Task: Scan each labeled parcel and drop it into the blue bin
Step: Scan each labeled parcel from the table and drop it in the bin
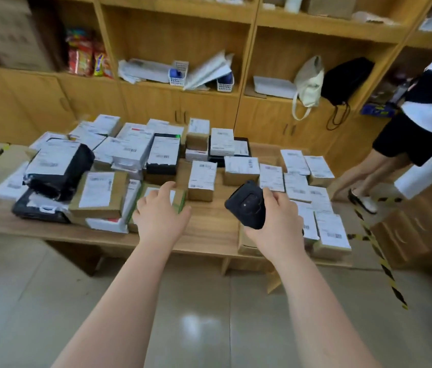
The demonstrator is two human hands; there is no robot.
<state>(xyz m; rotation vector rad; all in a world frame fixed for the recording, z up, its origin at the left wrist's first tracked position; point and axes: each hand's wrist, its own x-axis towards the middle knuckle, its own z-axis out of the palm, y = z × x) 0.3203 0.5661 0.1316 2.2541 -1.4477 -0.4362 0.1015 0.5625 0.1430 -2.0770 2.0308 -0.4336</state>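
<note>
Dozens of labelled parcels cover a low wooden table, spread from nine o'clock across to three o'clock of the view. Near the centre, the left hand is held out flat, fingers straight and spread, over a small green-edged box at the table's near edge; whether it touches the box cannot be told. Just toward three o'clock from it, the right hand grips a black handheld scanner above the table. No blue bin is in view. Another person stands at two o'clock. The step in hand appears to be choosing the next parcel. Next, the left hand would need to close on the box, turn its label toward the scanner, then carry it to the bin.
</note>
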